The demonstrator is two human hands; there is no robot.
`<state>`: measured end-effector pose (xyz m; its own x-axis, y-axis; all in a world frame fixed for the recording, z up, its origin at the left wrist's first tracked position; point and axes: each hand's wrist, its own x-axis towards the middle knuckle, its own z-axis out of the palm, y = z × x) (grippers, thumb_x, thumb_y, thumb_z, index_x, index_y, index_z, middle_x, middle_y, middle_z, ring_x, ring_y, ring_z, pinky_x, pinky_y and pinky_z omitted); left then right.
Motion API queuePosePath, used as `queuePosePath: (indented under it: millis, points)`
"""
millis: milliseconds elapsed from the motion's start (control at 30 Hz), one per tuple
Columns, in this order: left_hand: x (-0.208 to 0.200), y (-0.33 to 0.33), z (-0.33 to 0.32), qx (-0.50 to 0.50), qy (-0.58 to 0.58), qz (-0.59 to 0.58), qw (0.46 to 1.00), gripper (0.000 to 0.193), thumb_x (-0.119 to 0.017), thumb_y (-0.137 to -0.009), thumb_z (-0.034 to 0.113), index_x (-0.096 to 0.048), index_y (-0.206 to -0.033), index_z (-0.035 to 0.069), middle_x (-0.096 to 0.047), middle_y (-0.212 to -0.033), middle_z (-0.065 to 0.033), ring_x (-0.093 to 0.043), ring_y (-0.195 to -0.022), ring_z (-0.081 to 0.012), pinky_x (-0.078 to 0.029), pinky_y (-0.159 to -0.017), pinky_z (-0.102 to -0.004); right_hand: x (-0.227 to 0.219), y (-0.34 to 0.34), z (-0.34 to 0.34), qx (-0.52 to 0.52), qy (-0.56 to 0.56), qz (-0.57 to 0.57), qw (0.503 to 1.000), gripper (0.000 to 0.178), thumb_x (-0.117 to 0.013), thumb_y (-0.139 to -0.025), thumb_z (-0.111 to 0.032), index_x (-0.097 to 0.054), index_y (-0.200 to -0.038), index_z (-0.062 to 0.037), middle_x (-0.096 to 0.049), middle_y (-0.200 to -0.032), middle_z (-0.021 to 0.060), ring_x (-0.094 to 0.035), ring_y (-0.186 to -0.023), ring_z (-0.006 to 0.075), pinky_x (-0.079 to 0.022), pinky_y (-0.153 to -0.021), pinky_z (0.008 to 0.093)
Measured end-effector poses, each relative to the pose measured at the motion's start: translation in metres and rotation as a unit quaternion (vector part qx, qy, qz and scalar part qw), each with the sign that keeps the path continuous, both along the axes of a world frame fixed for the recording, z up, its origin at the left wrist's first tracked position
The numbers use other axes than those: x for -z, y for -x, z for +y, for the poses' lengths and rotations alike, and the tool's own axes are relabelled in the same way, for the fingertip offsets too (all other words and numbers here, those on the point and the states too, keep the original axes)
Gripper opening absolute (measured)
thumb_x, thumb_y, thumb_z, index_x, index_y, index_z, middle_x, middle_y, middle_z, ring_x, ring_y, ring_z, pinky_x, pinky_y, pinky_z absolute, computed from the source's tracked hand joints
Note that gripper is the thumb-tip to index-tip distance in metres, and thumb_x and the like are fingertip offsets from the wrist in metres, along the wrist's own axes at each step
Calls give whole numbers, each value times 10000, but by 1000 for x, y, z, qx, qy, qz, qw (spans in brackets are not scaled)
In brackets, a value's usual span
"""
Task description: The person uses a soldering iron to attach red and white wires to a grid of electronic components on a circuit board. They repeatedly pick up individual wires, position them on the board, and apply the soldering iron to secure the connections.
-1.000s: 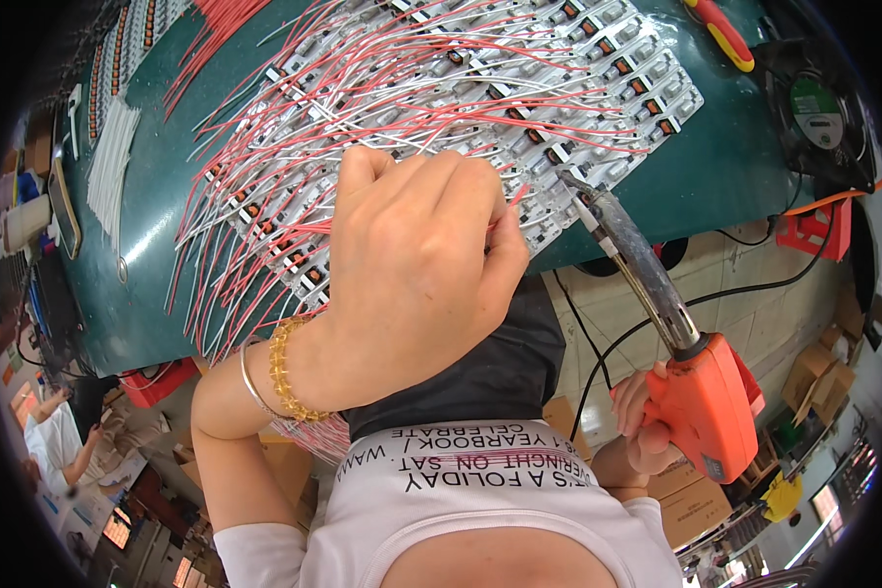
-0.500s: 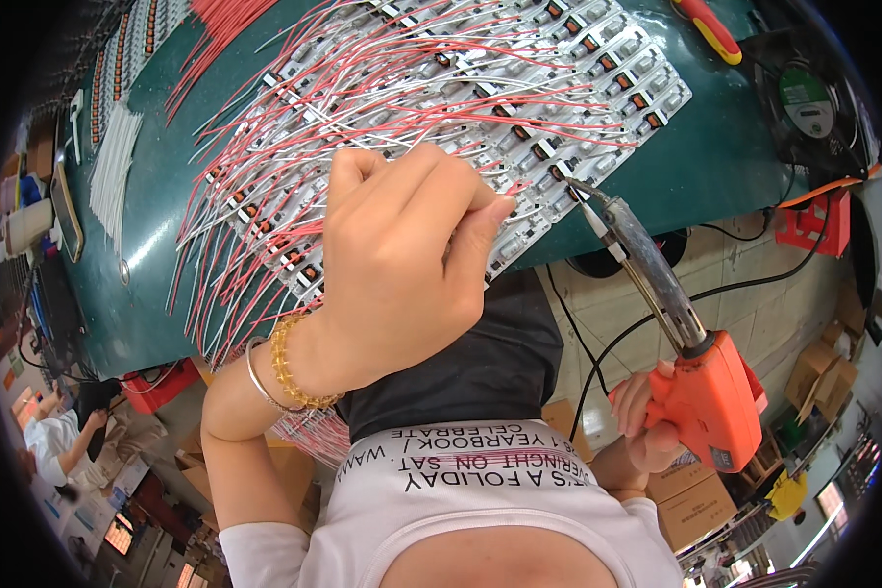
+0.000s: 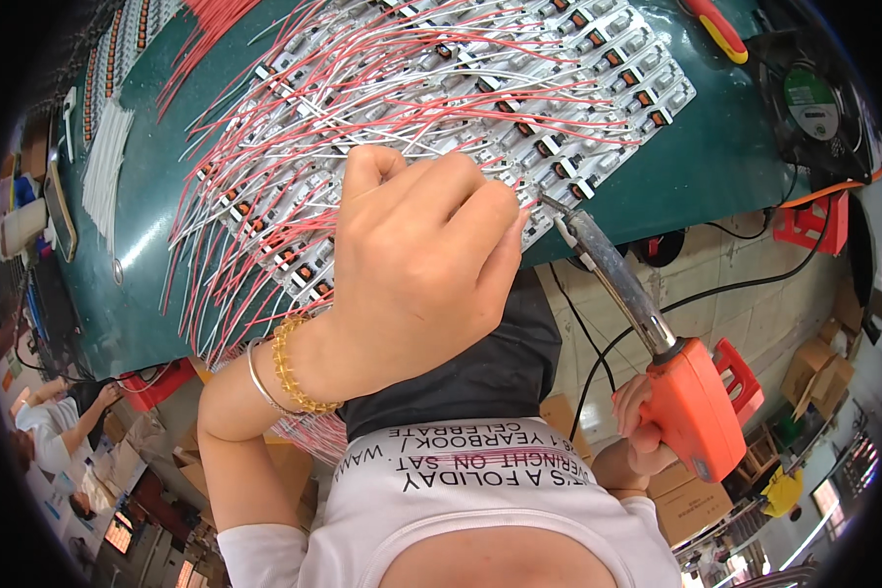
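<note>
My right hand (image 3: pixel 639 427) is wrapped round the handle of an orange soldering gun (image 3: pixel 696 407). The gun's metal barrel points up and left. Its tip lies close to the near right edge of a panel of small white modules (image 3: pixel 598 61) with black and orange parts. My left hand (image 3: pixel 426 260) hovers over the panel, back of the hand up, thumb and forefinger pinched just left of the tip. Whatever they pinch is hidden. Many red and white wires (image 3: pixel 363 103) fan leftward across the modules.
A green table (image 3: pixel 152 245) carries the panel. Bundles of red wires (image 3: pixel 198 44) and white wires (image 3: pixel 106 167) lie at its left. A red-yellow handled tool (image 3: pixel 720 31) and a black fan (image 3: pixel 808 103) are at the far right. A black cable (image 3: pixel 745 284) hangs below.
The soldering gun has shifted left and slightly down, its tip nearer my left fingers. My left hand has moved a little to the right, still pinched. The panel has moved slightly.
</note>
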<state>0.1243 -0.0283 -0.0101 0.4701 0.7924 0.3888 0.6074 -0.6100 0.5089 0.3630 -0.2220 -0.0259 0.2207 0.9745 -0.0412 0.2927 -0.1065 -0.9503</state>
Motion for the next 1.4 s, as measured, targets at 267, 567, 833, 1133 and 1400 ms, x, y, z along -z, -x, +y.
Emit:
queuePosePath:
  millis: [267, 567, 833, 1133, 1400]
  points:
    - [2, -1, 1, 2, -7, -6, 1000, 188, -767, -721, -6, -611, -715, 101, -543, -616, 15, -496, -545, -162, -324, -679, -333, -7, 7, 10, 16, -2, 74, 997, 630, -668, -830, -647, -502, -607, -81, -461, -531, -32, -456, -485, 158, -373, -516, 303]
    - [-1, 1, 1, -3, 5, -5, 1000, 181, -766, -721, -3, -618, -710, 100, -546, -615, 13, -495, -548, -164, -327, -681, -329, 0, 1, 0, 5, 20, 40, 999, 606, -707, -805, -625, -529, -631, -73, -492, -567, -29, -477, -503, 155, -383, -524, 298]
    - [-1, 1, 1, -4, 8, -3, 1000, 174, -767, -720, -5, -625, -712, 97, -549, -613, 13, -496, -551, -164, -326, -682, -326, -2, 14, 5, 75, -25, 55, 995, 625, -679, -815, -640, -534, -789, -33, -512, -592, -7, -501, -536, 160, -401, -541, 302]
    - [-3, 9, -3, 52, 69, -87, 992, 118, -736, -738, -34, -667, -821, 13, -600, -863, -109, -548, -612, -172, -438, -604, -294, -5, 13, 12, -24, -41, 147, 988, 794, -585, -930, -572, -418, -1353, 78, -462, -513, -49, -427, -433, 82, -397, -465, 250]
    - [-7, 18, -2, 85, 85, -60, 991, 156, -735, -720, -50, -631, -819, 12, -620, -999, -139, -578, -735, -203, -454, -635, -309, 5, 4, 8, -68, -106, 172, 977, 792, -597, -927, -564, -423, -1355, 79, -459, -514, -52, -427, -436, 76, -396, -462, 249]
